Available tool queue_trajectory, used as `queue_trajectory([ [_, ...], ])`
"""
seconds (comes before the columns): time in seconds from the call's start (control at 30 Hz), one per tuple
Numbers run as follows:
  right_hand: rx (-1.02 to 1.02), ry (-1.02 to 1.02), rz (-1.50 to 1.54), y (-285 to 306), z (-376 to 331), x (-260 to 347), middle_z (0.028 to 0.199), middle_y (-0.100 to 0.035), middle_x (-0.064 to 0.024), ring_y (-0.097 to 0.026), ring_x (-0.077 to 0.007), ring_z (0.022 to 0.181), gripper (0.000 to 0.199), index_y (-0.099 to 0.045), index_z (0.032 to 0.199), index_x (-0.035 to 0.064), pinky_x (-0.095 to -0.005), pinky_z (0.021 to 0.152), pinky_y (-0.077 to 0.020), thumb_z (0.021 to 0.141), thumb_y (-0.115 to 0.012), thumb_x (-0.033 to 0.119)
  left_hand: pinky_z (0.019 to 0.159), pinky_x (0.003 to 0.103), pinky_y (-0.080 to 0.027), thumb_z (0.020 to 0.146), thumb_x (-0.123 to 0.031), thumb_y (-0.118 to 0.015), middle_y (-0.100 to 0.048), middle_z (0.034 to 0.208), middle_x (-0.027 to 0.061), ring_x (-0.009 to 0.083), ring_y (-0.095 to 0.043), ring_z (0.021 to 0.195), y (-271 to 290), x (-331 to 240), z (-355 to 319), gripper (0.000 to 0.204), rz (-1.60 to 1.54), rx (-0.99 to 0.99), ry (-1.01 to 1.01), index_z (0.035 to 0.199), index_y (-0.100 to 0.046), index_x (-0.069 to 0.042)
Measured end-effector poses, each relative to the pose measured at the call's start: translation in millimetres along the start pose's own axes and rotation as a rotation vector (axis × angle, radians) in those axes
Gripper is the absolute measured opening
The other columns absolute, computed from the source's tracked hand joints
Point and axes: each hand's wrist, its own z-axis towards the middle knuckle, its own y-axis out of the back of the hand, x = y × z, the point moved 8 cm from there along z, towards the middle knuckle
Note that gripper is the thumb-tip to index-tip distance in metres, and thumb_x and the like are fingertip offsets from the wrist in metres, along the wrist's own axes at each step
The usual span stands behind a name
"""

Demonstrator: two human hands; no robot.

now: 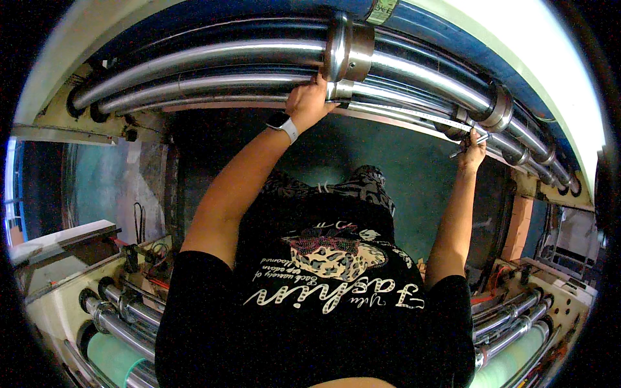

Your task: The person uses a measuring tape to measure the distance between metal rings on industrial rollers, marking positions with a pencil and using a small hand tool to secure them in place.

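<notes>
A thin pale strip with fine marks, like a measuring tape, stretches along the lower steel shafts between my two hands. At its left end my left hand is closed, fingers up against a steel collar and thumb beside the tape; the fingertips are partly hidden. Above it, a larger ring collar sits round the thick upper shaft. My right hand closes round the tape's other end, close to another collar. A small metal rod, perhaps a hex key, sticks out of that hand.
Parallel steel shafts run between the cream side frames of the machine, below a blue panel. More rollers with green sleeves stand behind me on both sides. Dark green floor lies underneath.
</notes>
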Motion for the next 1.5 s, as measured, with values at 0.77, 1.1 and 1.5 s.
queue_trajectory([
  [0.77,0.078,-0.028,0.023,-7,-1,1,0.057,-0.044,0.0045,-0.038,-0.0063,0.044,0.012,-0.052,0.075,0.0104,-0.0197,0.039,-0.0289,0.081,-0.061,0.014,0.064,0.029,-0.045,0.083,-0.020,-0.056,-0.060,0.070,0.0053,0.0134,-0.055,0.065,-1,37,27,0.019,-0.479,0.536,-0.085,0.089,-0.061,-0.002],
  [1.1,0.061,-0.035,0.017,-5,1,0,0.055,-0.046,0.0034,-0.040,-0.0069,0.044,0.013,-0.051,0.074,0.0103,-0.0207,0.040,-0.0314,0.081,-0.061,0.012,0.063,0.029,-0.045,0.082,-0.021,-0.057,-0.060,0.069,0.0063,0.0136,-0.054,0.064,0,37,28,0.020,-0.460,0.535,-0.064,0.088,-0.061,-0.002],
  [1.5,0.011,-0.009,0.007,-11,-3,5,0.054,-0.043,0.0043,-0.035,-0.0058,0.043,0.010,-0.052,0.076,0.0088,-0.0211,0.040,-0.0270,0.082,-0.060,0.010,0.056,0.043,-0.050,0.071,-0.048,-0.063,-0.061,0.071,0.0201,0.0364,-0.060,0.064,-5,7,3,0.073,0.086,0.124,0.054,0.112,-0.037,0.006],
])
